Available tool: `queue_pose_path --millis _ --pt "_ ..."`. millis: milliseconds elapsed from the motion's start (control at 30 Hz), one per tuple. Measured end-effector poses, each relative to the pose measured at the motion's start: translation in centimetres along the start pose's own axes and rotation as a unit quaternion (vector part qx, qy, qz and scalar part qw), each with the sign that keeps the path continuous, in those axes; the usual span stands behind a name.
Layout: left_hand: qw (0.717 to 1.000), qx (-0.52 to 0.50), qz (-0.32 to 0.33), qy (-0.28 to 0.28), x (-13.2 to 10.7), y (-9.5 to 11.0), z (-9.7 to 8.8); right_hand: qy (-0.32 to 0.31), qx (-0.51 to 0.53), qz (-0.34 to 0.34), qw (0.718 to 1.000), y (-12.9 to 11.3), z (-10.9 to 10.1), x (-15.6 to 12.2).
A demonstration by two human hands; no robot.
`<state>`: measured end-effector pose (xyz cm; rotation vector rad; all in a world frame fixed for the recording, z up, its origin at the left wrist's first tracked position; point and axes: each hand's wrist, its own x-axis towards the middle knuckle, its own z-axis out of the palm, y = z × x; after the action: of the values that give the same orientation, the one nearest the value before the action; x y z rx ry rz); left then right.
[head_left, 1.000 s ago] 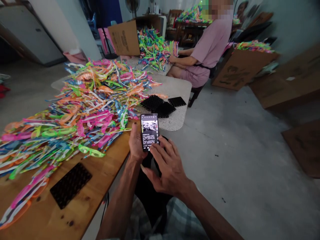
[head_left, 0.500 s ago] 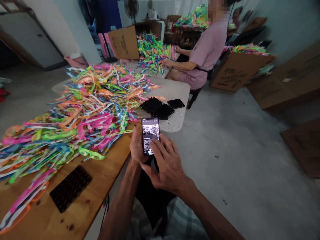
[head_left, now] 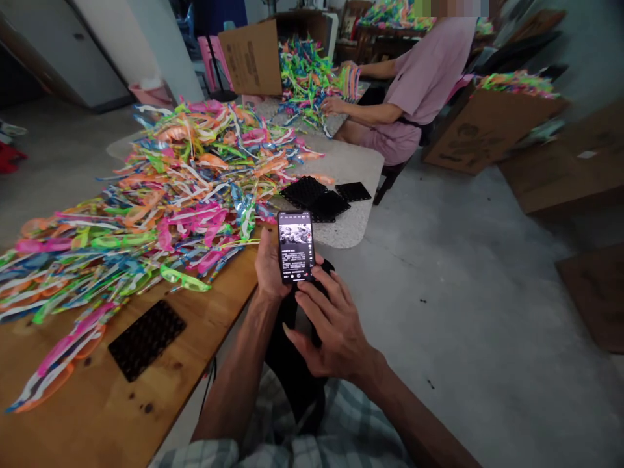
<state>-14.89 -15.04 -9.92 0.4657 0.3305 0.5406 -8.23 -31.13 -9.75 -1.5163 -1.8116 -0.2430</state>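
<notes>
Just off the wooden tabletop's [head_left: 205, 325] near edge, one phone [head_left: 295, 246] stands upright above the person's lap.
Left hand [head_left: 269, 268] is wrapped around the phone's lower left side; right hand [head_left: 331, 328] hangs just below it, fingers loosely spread, fingertips [head_left: 314, 277] at its bottom edge. One black grid tray [head_left: 146, 338] lies alone on the wood beside the heap of neon glasses [head_left: 160, 201]; about three more trays [head_left: 324, 198] sit on the pale tabletop beyond. Bare concrete floor [head_left: 463, 273] opens to the right.

Black phone [head_left: 295, 246], screen lit, upright beside the wooden table's edge.
</notes>
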Motion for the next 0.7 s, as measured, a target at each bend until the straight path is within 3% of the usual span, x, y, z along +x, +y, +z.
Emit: queue_pose_path --millis 300,700 --pt "1.0 0.0 -0.001 0.014 -0.3 0.1 0.6 -0.017 -0.017 0.008 1.0 0.5 0.8 0.1" --pt "0.996 0.026 0.01 0.083 -1.3 0.0 0.3 0.001 0.0 0.03 1.0 0.4 0.4 2.0"
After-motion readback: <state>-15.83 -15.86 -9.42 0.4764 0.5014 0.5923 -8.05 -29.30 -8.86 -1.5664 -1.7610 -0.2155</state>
